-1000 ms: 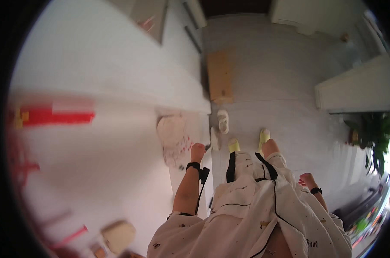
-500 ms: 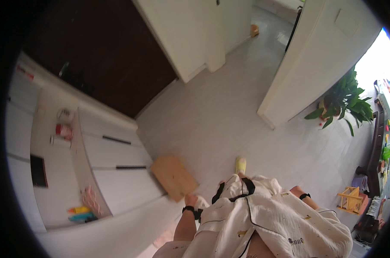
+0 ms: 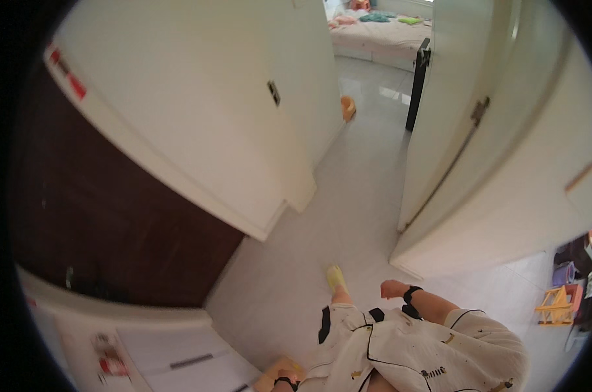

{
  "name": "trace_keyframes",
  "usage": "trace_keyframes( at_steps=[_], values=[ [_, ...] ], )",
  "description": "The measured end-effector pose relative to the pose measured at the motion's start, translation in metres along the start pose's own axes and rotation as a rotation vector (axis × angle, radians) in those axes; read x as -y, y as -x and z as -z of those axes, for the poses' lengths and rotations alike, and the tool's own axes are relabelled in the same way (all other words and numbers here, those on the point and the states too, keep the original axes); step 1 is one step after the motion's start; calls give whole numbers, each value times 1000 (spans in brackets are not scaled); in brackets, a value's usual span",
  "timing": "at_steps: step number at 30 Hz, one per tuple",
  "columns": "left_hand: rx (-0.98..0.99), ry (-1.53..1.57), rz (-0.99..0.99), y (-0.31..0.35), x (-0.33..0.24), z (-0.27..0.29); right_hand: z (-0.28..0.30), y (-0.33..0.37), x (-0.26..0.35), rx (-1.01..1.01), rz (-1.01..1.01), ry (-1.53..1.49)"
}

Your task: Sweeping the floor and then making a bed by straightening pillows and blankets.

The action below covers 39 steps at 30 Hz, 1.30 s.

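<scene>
1. The right hand (image 3: 392,289) is at lower centre-right, fingers apparently curled in. Nothing shows in it; how tightly it is closed, I cannot tell.
2. The left hand (image 3: 289,375) is at the bottom edge, left of centre, partly cut off. I cannot tell whether it is open or closed, or whether it touches the tan board-like piece (image 3: 277,366) behind it.
3. That tan piece, the loose thing nearest a hand, lies at the bottom edge beside the white cabinet (image 3: 168,343) at lower left.
4. Progress: no object is visibly held, and no handling or finished result shows, so what is done and what is left cannot be judged from this view.
5. Counts by the body: two hands, two black wristbands (image 3: 411,294), one visible yellow slipper (image 3: 335,277) at lower centre.
6. Counts around: one dark brown door (image 3: 113,215) at left; one bed (image 3: 381,34) at upper centre; one orange-tan object (image 3: 348,108) on the floor below it; one yellow wooden frame (image 3: 556,307) and one purple container (image 3: 563,272) at lower right.
</scene>
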State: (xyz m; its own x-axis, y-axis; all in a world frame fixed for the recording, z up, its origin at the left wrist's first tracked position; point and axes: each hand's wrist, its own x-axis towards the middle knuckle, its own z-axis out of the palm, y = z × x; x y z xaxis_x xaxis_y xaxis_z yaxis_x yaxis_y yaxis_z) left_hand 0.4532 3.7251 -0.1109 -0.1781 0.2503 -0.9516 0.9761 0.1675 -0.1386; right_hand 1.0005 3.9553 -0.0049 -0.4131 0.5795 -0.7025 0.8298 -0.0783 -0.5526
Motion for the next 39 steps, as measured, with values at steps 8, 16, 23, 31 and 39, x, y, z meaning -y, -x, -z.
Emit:
trace_keyframes(
  at_steps=[8, 16, 23, 31, 39],
  values=[
    [-717, 15, -433, -6, -245, 516, 205, -63, -2, -677, -122, -228],
    [-654, 352, -862, 100, -566, 801, 384, -111, -115, -691, -487, -428],
    [-394, 490, -796, 53, -657, 936, 597, -173, -164, -735, -189, -468],
    [-125, 429, -519, -82, -733, 1099, 844, -230, -191, -1012, -117, -357],
    [-230, 318, -873, -76, -981, 1301, 1074, -248, -269, -1169, -501, -292]
  ],
)
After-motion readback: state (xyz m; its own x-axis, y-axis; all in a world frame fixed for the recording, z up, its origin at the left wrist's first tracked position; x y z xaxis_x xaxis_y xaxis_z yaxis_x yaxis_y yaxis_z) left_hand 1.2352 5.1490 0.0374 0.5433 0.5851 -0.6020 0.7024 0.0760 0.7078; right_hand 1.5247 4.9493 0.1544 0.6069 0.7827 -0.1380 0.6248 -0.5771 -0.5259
